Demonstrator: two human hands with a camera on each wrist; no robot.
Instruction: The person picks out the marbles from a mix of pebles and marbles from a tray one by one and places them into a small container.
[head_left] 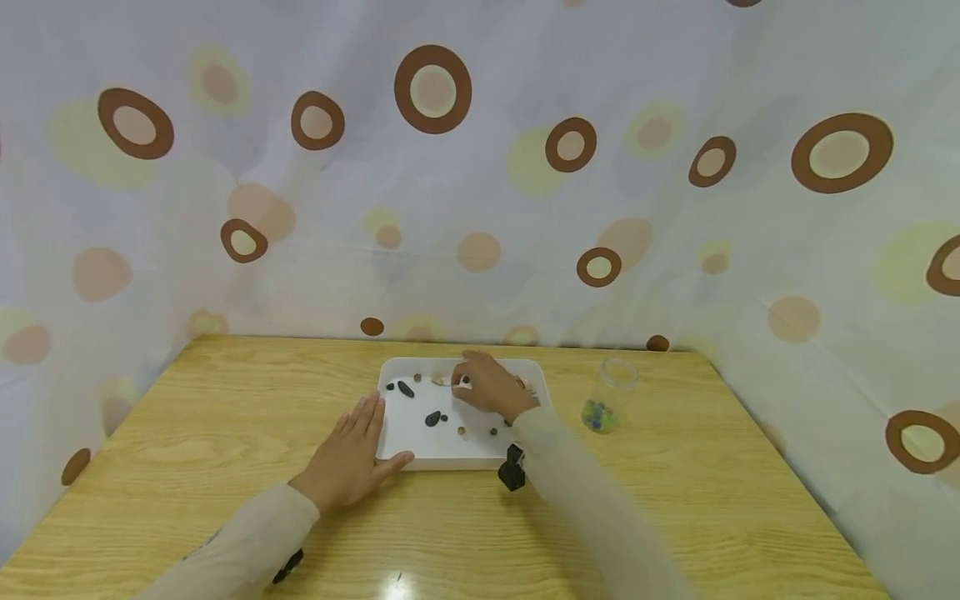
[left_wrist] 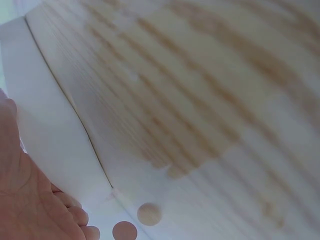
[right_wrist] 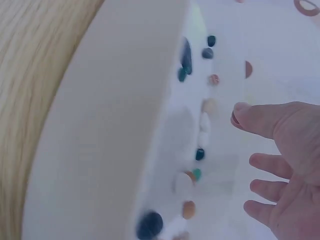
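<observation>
A white tray (head_left: 405,446) holds small stones, among them an elongated black stone (head_left: 406,389) and another dark stone (head_left: 432,418). My left hand (head_left: 345,458) lies with straight fingers along the tray's left side, its thumb at the front rim; in the left wrist view the hand (left_wrist: 35,200) is beside the white tray wall (left_wrist: 55,115). Over the tray's far middle is my right hand (head_left: 483,385). In the right wrist view, thumb and forefinger of that hand (right_wrist: 285,150) pinch a small reddish-brown stone, mostly hidden, with the other fingers held apart.
A clear jar (head_left: 611,392) with blue and green glass pieces at its bottom stands right of the tray. The wooden table (head_left: 225,417) meets a spotted cloth (head_left: 480,192) at the back. Inside the tray, pale, orange and green stones sit near an orange stone (right_wrist: 189,210).
</observation>
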